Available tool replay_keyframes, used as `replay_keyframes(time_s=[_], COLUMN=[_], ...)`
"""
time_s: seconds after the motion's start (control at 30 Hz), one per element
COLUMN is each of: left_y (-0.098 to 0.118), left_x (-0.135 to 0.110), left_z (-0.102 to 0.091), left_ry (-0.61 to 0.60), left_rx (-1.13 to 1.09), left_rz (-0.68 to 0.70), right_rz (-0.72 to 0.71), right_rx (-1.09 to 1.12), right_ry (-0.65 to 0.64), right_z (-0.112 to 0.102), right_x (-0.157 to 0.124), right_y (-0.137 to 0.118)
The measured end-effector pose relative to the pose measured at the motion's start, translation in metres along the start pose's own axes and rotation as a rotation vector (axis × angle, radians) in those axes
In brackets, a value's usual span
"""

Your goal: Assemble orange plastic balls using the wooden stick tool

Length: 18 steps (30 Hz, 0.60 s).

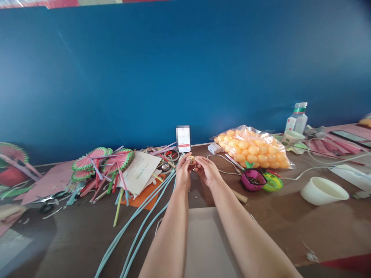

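Note:
My left hand (183, 173) and my right hand (207, 172) meet over the middle of the table. Between their fingertips is a small round thing (191, 160) with a yellow-orange edge and a darker, shiny middle; its kind is too small to make out. The fingers of both hands are pinched on it, one hand from each side. Just behind them a phone (184, 139) with a lit screen stands upright against the blue partition. Long pale-blue stems (139, 220) run from near my left hand towards the table's front, passing left of my left forearm.
Pink-and-green paper fans (117, 162), a printed sheet (140, 172) and scissors (48, 204) lie left. To the right are a clear bag of orange balls (252, 148), a purple bowl (253, 180), a green lid (273, 182), a white cup (324, 191) and a bottle (297, 119). White cables cross there.

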<state>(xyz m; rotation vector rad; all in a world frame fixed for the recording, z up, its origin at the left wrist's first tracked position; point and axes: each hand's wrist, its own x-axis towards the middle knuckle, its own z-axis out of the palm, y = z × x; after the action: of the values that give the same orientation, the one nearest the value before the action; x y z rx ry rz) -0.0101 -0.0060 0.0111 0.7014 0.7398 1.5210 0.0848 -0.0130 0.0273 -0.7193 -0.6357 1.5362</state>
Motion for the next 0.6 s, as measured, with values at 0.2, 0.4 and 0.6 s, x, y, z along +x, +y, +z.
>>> replay_keyframes(time_s=[0.2,0.4,0.6], left_y=[0.0001,0.0001,0.0005], left_x=[-0.0007,-0.0009,-0.0011], left_z=[-0.0002,-0.0001,0.0003], left_ry=[-0.017,-0.029,-0.022], left_rx=[-0.002,0.01,0.021], left_rz=[0.008,0.024,0.039], right_rz=[0.004,-0.005,-0.009], right_rx=[0.022,0.001,-0.005], right_ry=[0.0,0.0,0.005], right_z=[-0.001,-0.0019,-0.0013], right_x=[0.0002,0.0004,-0.0002], right_y=[-0.0001,0.0001,-0.0002])
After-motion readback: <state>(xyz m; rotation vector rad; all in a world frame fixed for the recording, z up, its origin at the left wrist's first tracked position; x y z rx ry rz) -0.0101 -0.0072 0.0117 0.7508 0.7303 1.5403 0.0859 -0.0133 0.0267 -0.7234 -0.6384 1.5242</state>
